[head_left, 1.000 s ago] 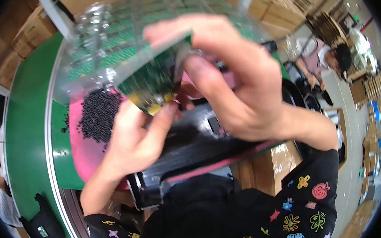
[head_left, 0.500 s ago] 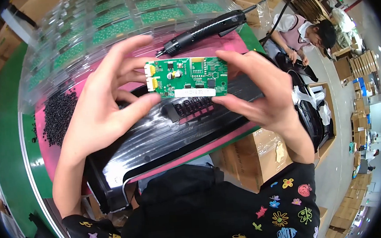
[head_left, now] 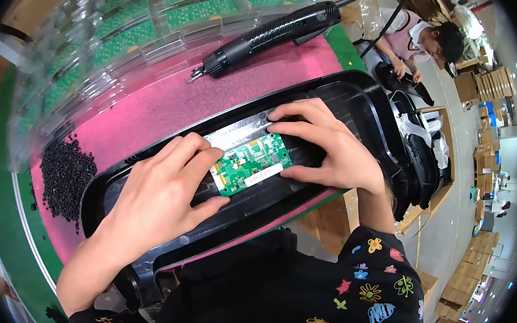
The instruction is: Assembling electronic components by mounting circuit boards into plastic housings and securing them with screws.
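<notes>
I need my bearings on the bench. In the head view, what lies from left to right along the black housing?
Pile of small black screws → left hand → green circuit board → right hand → stack of black plastic housings beside the bench.

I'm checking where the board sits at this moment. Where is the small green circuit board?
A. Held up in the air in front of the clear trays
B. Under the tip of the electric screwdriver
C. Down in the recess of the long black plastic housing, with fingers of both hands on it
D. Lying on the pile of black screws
C: the green circuit board lies inside the black plastic housing, with the left hand and right hand pressing at its ends.
</notes>
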Demonstrator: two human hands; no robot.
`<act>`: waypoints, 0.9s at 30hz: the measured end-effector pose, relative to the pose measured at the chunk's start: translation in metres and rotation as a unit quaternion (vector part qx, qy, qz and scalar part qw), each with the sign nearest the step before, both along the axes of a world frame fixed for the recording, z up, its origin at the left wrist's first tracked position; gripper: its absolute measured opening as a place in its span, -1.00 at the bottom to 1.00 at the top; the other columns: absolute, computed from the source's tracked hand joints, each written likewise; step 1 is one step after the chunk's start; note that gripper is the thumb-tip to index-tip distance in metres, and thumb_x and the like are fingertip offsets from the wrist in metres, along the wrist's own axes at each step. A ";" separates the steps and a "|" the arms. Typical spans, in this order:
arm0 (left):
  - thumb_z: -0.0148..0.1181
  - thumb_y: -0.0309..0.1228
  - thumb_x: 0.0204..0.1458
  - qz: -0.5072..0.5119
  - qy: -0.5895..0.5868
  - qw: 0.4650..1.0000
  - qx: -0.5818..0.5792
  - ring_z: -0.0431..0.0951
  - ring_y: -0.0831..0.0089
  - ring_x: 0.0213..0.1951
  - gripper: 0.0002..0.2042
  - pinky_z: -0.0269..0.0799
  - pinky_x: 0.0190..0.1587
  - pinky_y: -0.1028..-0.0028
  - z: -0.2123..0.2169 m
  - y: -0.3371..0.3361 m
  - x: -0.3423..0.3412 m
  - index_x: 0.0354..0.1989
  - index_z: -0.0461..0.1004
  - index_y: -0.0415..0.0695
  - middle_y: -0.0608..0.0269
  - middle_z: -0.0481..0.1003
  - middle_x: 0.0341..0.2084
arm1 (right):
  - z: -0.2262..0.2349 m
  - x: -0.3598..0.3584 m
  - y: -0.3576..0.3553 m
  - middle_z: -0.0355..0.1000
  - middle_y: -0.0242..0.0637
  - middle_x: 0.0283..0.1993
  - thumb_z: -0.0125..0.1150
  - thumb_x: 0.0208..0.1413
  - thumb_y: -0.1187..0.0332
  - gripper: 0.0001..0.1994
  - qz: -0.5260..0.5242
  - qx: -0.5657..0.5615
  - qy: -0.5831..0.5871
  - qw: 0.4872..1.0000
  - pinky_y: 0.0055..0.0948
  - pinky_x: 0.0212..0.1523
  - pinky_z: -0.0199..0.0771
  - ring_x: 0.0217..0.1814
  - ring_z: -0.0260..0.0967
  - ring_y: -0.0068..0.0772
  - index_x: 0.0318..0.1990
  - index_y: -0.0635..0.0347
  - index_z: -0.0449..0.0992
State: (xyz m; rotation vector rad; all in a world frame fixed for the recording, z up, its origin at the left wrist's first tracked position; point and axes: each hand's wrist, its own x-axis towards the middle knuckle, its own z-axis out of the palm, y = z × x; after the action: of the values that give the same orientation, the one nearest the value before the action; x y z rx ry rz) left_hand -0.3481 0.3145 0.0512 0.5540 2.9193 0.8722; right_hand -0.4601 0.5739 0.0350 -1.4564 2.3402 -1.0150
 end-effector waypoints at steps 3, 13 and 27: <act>0.48 -0.38 -0.30 -0.002 0.000 1.000 0.000 0.52 0.16 -0.16 -0.46 0.51 -0.25 0.30 -0.001 0.001 -0.003 -0.06 0.46 -0.22 0.16 0.42 -0.18 | -0.003 -0.002 0.002 0.32 -0.14 0.15 0.47 -0.23 0.41 -0.43 0.004 -0.003 0.009 1.000 -0.21 0.21 0.26 0.19 0.23 -0.02 0.05 0.25 0.46; 0.47 -0.41 -0.33 0.002 -0.002 1.000 0.004 0.52 0.15 -0.17 -0.45 0.51 -0.22 0.29 0.000 0.002 -0.002 -0.06 0.46 -0.24 0.13 0.42 -0.19 | -0.003 0.000 0.001 0.31 -0.16 0.20 0.49 -0.32 0.42 -0.34 0.003 0.006 0.007 1.000 -0.18 0.23 0.24 0.22 0.21 -0.02 0.09 0.24 0.48; 0.44 -0.50 -0.25 0.076 0.297 0.951 0.034 0.34 0.39 -0.46 -0.63 0.30 -0.45 0.46 0.043 -0.020 0.007 -0.25 0.43 -0.25 0.16 0.40 -0.36 | -0.002 0.002 0.005 0.31 -0.14 0.17 0.48 -0.29 0.44 -0.31 -0.012 0.020 -0.003 1.000 -0.19 0.24 0.22 0.20 0.20 0.00 0.13 0.25 0.39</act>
State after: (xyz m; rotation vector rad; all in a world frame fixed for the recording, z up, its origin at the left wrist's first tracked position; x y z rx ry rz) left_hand -0.3409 0.2945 0.0939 0.7085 3.5241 0.9640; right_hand -0.4577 0.5793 0.0327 -1.4111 2.3653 -0.9727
